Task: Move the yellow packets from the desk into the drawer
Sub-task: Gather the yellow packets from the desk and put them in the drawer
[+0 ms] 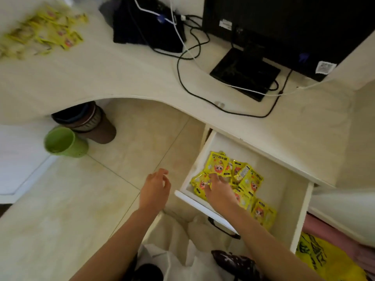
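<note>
A white drawer [284,191] stands pulled open under the desk at the lower right. Several yellow packets [246,175] lie in a pile inside it. My right hand [218,188] reaches into the drawer, its fingers resting on a packet [199,182] near the left wall; whether they pinch it is unclear. My left hand [155,189] hovers outside the drawer's left wall, over the floor, with loosely curled fingers and nothing in it. More yellow packets [42,31] lie blurred in a heap on the desk [121,74] at the far left.
A black monitor [284,27] on its stand, a black box and several trailing cables fill the desk's back right. Under the desk stand a brown bin [95,124] and a green cup [65,141]. A yellow bag [324,260] lies at the lower right.
</note>
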The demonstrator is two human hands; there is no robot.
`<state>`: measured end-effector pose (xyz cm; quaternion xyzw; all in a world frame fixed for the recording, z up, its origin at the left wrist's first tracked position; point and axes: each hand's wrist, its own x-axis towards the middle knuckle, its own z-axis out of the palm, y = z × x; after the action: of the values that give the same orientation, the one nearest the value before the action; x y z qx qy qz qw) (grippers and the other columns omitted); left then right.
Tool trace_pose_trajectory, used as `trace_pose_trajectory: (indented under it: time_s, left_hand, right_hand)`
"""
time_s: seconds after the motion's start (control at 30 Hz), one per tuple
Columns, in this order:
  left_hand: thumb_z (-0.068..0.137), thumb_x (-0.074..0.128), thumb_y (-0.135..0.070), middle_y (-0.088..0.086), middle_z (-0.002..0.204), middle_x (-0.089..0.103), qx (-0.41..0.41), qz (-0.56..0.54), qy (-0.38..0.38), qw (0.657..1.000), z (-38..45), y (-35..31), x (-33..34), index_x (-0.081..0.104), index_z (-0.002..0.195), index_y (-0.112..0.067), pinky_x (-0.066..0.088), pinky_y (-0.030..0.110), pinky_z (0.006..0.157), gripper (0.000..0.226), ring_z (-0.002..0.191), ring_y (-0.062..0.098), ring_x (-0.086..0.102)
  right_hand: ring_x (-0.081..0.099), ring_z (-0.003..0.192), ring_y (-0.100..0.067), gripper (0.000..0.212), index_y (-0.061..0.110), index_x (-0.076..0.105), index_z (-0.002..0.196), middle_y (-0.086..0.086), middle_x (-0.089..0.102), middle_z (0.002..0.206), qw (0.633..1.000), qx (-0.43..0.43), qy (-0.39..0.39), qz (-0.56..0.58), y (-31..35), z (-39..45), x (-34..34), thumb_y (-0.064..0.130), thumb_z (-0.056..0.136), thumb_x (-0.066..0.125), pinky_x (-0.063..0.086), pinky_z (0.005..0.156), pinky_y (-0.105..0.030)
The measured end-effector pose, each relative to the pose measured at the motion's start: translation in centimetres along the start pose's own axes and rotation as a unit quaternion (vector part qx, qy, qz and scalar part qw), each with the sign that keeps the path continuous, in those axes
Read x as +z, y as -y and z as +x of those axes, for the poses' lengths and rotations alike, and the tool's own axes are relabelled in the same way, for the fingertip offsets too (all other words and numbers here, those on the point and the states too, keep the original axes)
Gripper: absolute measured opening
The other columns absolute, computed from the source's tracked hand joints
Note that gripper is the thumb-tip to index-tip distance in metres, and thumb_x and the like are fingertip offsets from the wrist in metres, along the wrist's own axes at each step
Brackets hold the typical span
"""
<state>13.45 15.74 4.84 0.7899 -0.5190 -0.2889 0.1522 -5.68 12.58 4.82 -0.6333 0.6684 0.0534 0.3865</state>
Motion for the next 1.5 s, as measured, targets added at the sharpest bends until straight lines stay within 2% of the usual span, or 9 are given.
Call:
trace_pose_trajectory:
  time_s: [0.1, 0.27, 0.5, 0.7, 0.8, 0.97, 1.13, 1.5]
  left_hand:
    - [0.094, 0.049, -0.018, 0.001, 0.108, 0.064, -0.019, 0.023, -0.026, 0.999, -0.8, 3.2, -2.0, 0.055, 0.122, -0.021, 0.049, 0.031, 0.078, 0.029, 0.108, 0.017, 0.056]
    - [0.095, 0.048, -0.021, -0.004, 0.109, 0.066, -0.05, 0.042, -0.058, 0.996, -1.1, 9.8, -5.8, 0.054, 0.123, -0.021, 0.049, 0.026, 0.079, 0.029, 0.109, 0.013, 0.054]
    - [0.095, 0.046, -0.022, -0.004, 0.111, 0.066, -0.099, 0.063, -0.09, 0.989, 0.3, 19.7, -12.8, 0.053, 0.124, -0.021, 0.052, 0.031, 0.081, 0.03, 0.11, 0.016, 0.053]
    - [0.093, 0.05, -0.022, -0.003, 0.103, 0.067, -0.115, 0.072, -0.119, 0.984, 2.7, 25.1, -18.1, 0.062, 0.112, -0.018, 0.051, 0.031, 0.075, 0.023, 0.103, 0.017, 0.055]
    - [0.093, 0.051, -0.024, -0.003, 0.1, 0.068, -0.121, 0.065, -0.131, 0.982, 4.2, 26.5, -19.9, 0.063, 0.108, -0.018, 0.05, 0.03, 0.072, 0.02, 0.1, 0.018, 0.055]
    - [0.093, 0.051, -0.025, -0.005, 0.1, 0.067, -0.125, 0.062, -0.139, 0.98, 7.9, 27.7, -22.3, 0.062, 0.11, -0.02, 0.049, 0.028, 0.072, 0.021, 0.099, 0.016, 0.054]
    - [0.092, 0.051, -0.026, -0.005, 0.1, 0.067, -0.127, 0.064, -0.145, 0.979, 13.7, 28.2, -24.7, 0.061, 0.111, -0.02, 0.049, 0.029, 0.072, 0.022, 0.099, 0.017, 0.055]
    - [0.094, 0.048, -0.026, -0.005, 0.105, 0.066, -0.145, 0.047, -0.166, 0.974, 28.2, 27.4, -31.6, 0.057, 0.117, -0.021, 0.05, 0.032, 0.081, 0.025, 0.105, 0.016, 0.053]
  right_hand:
    - [0.048, 0.121, -0.03, 0.038, 0.011, 0.039, 0.134, -0.013, 0.049, 0.133, 0.996, -0.057, 0.007, -0.062, 3.8, 0.2, 1.5, 0.023, 0.098, 0.041, 0.045, 0.094, -0.038]
    - [0.049, 0.117, -0.032, 0.032, 0.008, 0.042, 0.125, -0.013, 0.051, 0.126, 0.982, -0.119, 0.015, -0.148, 10.9, 0.9, 4.5, 0.023, 0.096, 0.04, 0.043, 0.09, -0.038]
    - [0.05, 0.116, -0.029, 0.036, 0.008, 0.043, 0.128, -0.012, 0.052, 0.128, 0.971, -0.166, 0.034, -0.169, 21.2, 2.6, 9.2, 0.025, 0.097, 0.038, 0.044, 0.095, -0.04]
    - [0.053, 0.103, -0.021, 0.03, 0.01, 0.046, 0.122, -0.008, 0.055, 0.117, 0.964, -0.198, 0.023, -0.178, 28.7, 4.0, 11.6, 0.026, 0.099, 0.035, 0.048, 0.087, -0.035]
    - [0.052, 0.1, -0.021, 0.026, 0.011, 0.048, 0.116, -0.007, 0.056, 0.114, 0.96, -0.206, 0.02, -0.188, 31.6, 5.2, 12.0, 0.025, 0.099, 0.034, 0.048, 0.086, -0.036]
    - [0.051, 0.111, -0.026, 0.033, 0.009, 0.046, 0.126, -0.009, 0.054, 0.124, 0.956, -0.213, 0.02, -0.2, 36.0, 8.2, 11.6, 0.025, 0.099, 0.036, 0.046, 0.092, -0.037]
    - [0.053, 0.109, -0.028, 0.029, 0.009, 0.049, 0.121, -0.01, 0.056, 0.12, 0.95, -0.235, 0.001, -0.207, 40.9, 12.8, 10.4, 0.023, 0.097, 0.039, 0.044, 0.088, -0.037]
    - [0.052, 0.113, -0.027, 0.034, 0.013, 0.047, 0.129, -0.009, 0.055, 0.125, 0.936, -0.291, 0.014, -0.197, 52.0, 24.7, 5.9, 0.024, 0.097, 0.039, 0.046, 0.089, -0.037]
